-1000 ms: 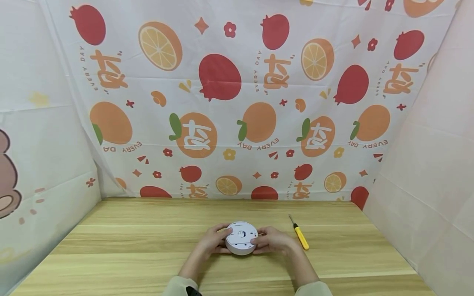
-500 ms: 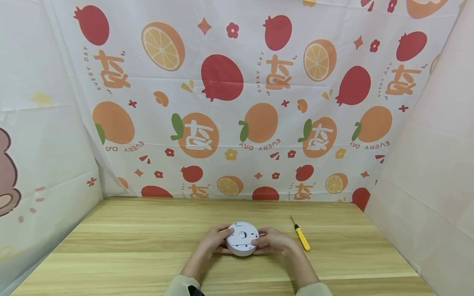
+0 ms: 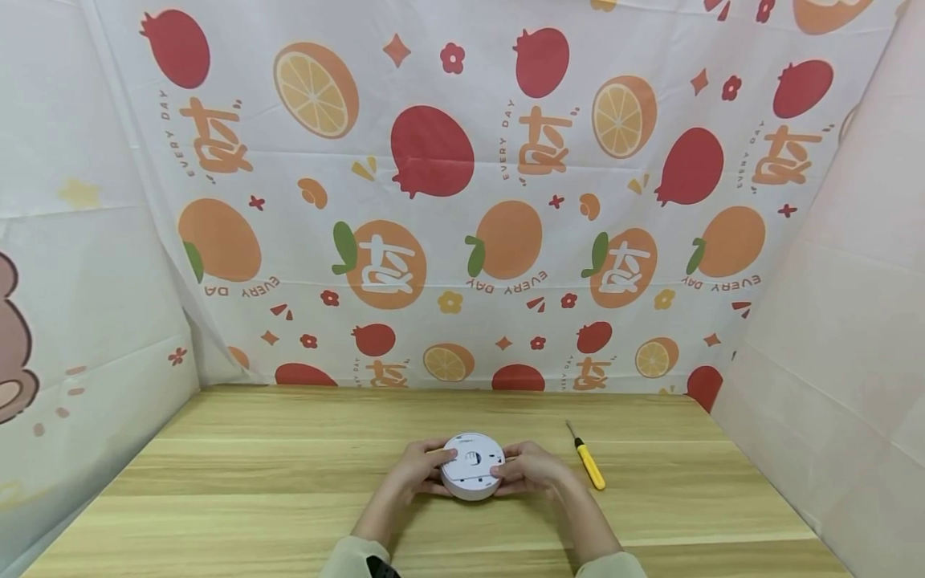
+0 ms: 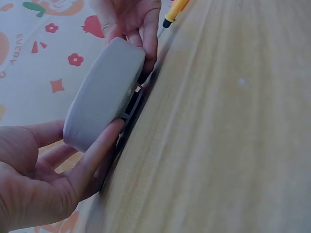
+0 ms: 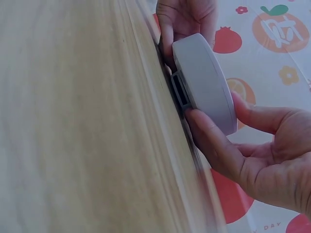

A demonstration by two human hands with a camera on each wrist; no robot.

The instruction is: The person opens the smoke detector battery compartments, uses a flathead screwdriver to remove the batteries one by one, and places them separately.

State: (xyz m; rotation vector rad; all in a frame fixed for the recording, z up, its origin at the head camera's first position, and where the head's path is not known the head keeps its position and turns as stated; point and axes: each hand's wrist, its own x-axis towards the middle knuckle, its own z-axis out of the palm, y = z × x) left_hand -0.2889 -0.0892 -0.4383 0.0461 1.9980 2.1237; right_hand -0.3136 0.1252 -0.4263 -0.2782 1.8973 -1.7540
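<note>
A round white smoke detector (image 3: 471, 488) is held low over the table, its flat printed back with a central hole facing up. My left hand (image 3: 417, 467) grips its left side, thumb on the top face and fingers beneath. On the opposite side my right hand (image 3: 533, 469) grips it in the same way. The left wrist view shows the detector (image 4: 104, 94) edge-on, with a dark slotted part on its underside close above the wood. In the right wrist view, fingers (image 5: 214, 138) reach under the rim beside that slotted part.
To the right of my right hand lies a screwdriver (image 3: 590, 467) with a yellow handle, its tip pointing away from me. The wooden table (image 3: 289, 457) ends at a fruit-print cloth (image 3: 448, 241) behind, with pale cloth walls on both sides.
Both hands keep their grip on the smoke detector, which stays in nearly the same place. The view shifts slightly; the screwdriver lies where it was.
</note>
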